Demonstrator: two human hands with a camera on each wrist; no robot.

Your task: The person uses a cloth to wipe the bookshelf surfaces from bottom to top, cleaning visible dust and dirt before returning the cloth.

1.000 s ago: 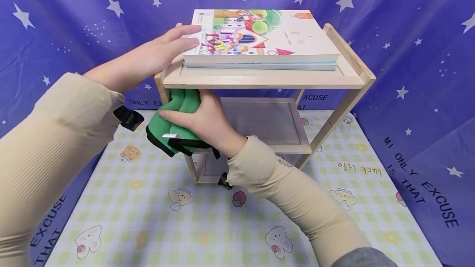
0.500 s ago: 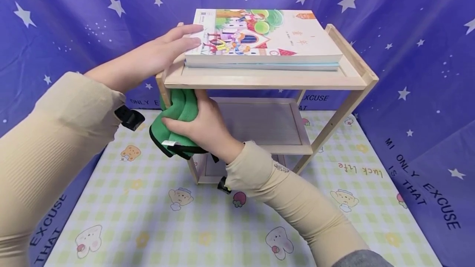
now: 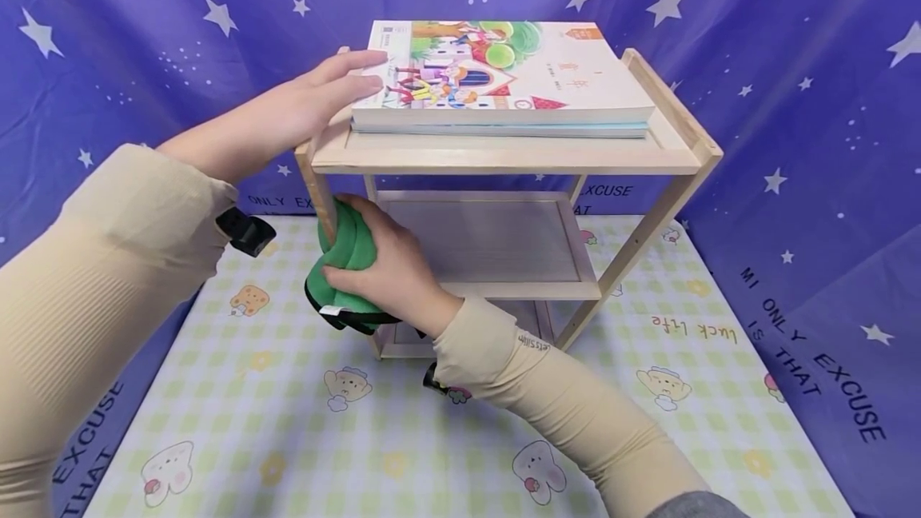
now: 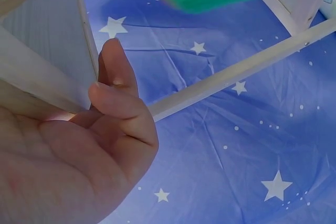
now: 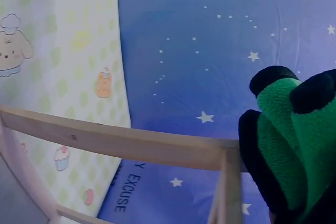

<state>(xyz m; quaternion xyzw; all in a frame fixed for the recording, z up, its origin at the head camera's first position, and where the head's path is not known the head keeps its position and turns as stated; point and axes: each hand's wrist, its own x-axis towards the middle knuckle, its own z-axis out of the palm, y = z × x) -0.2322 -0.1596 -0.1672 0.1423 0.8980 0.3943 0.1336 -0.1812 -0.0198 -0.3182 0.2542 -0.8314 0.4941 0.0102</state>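
A wooden shelf (image 3: 504, 157) with several tiers stands on the table. My left hand (image 3: 309, 106) grips its upper left side, two fingertips lying at the edge of the top book. In the left wrist view, fingers of the left hand (image 4: 118, 114) curl beneath the wood. My right hand (image 3: 392, 266) holds a folded green cloth (image 3: 352, 246) with black edging and a small white tag, wrapped against the shelf's front left leg (image 3: 316, 194). The right wrist view shows the cloth's folded black-trimmed edges (image 5: 278, 145) beside the leg; the right fingers are mostly hidden behind it.
Two or more stacked books (image 3: 496, 70), the upper with an illustrated cover, lie on the top tier. The grey middle tier (image 3: 496, 238) is below. A green-checked cartoon tablecloth (image 3: 252, 414) covers the table, with blue star-printed curtains (image 3: 806, 102) around it.
My right hand and the green cloth have moved down along the front left leg, away from the underside of the top tier. The left hand stays in place on the shelf.
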